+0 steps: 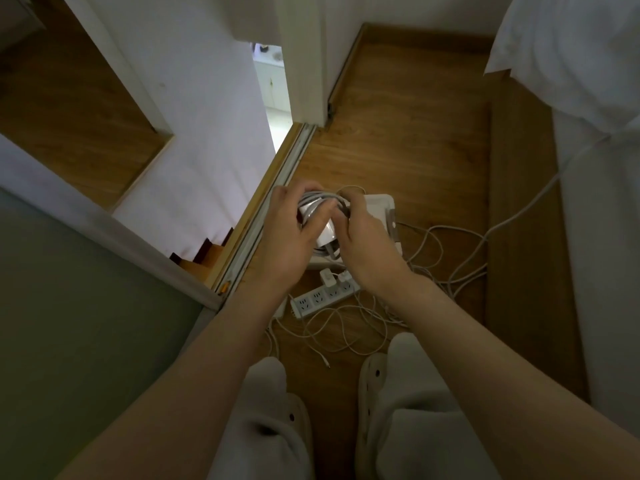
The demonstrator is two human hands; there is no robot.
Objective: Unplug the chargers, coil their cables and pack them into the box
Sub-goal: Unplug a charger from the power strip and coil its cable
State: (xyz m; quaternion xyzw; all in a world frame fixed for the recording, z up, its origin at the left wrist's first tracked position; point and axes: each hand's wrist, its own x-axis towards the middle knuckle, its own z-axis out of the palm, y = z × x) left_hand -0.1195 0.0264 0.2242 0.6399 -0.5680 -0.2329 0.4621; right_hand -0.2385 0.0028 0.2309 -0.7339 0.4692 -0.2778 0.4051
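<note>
White plastic charger brick (pixel 325 235) with its thin white cable (pixel 318 199) wound round it in a tight bundle: held up in both hands, above the white rectangular box (pixel 381 202) that sits on the wooden floor (pixel 398 133). Left hand (pixel 289 233) wraps the bundle from the left, fingers curled over the loops and thumb laid across the brick. Right hand (pixel 363 237) closes on the right side of the coil, fingertips on the cable; whether it pinches the loose end, cannot tell. Judged light, hard-shelled and a bit slick at the brick; the cable is soft and springy, likely to unwind if let go. Best held across the loops, so that the wraps are pressed against the brick, not by the brick alone. Below the wrists a white power strip (pixel 322 297) carries two small white plugged-in chargers (pixel 327 277), their loose white cables (pixel 346 327) tangled over the floor. Those remain to be pulled, gripped at the body and not by the cord.
</note>
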